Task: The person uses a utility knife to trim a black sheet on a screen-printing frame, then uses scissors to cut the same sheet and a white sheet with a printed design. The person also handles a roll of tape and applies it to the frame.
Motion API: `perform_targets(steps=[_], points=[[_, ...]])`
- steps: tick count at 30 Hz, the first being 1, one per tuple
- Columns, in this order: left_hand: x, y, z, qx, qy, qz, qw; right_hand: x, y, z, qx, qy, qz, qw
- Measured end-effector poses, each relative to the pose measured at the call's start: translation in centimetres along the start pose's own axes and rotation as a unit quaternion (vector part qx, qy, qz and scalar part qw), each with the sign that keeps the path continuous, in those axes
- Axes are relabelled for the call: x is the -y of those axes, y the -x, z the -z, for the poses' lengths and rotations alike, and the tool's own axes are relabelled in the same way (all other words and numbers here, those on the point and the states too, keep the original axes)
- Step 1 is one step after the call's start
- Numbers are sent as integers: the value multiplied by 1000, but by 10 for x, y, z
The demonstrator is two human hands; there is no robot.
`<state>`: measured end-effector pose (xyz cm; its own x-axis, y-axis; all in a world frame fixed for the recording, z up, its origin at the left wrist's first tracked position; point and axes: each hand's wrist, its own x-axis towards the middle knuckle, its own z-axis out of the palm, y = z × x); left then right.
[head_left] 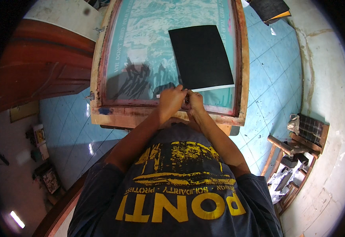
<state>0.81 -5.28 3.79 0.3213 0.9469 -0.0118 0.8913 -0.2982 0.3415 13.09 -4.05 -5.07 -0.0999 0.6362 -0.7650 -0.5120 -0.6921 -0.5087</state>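
A black rectangular sheet (204, 57) lies slightly turned on a wood-framed printing screen (96, 79) with turquoise and white mesh. Along the sheet's near edge runs a narrow white strip (216, 87). Just at that edge's left end, my left hand (171, 102) and my right hand (195, 101) come together, fingers closed and nearly touching. A small pale end of something pokes out to the left of my left hand. What the fingertips pinch is hidden between them. Both hands are above the near part of the screen.
A metal hinge or clamp (90, 96) juts from the frame's left side. Left stands a red-brown wooden cabinet (46, 63). Right, past the blue tiled floor (273, 79), is a wooden chair (281, 147) with bags and cloth. A black folder-like item (269, 8) is at far right.
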Motion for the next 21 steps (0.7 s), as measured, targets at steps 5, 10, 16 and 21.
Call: perform_targets(steps=[5,10,16,21], points=[[-10,11,11,-40,66,44,996,12,-15,28,32,18,-40,999],[18,21,13,-50,119,145,981,25,15,16,42,-39,-146,988],[31,21,8,-115,124,126,978,28,14,22,50,-17,-194,980],[17,16,19,-66,164,133,975,32,31,26,78,79,-52,992]])
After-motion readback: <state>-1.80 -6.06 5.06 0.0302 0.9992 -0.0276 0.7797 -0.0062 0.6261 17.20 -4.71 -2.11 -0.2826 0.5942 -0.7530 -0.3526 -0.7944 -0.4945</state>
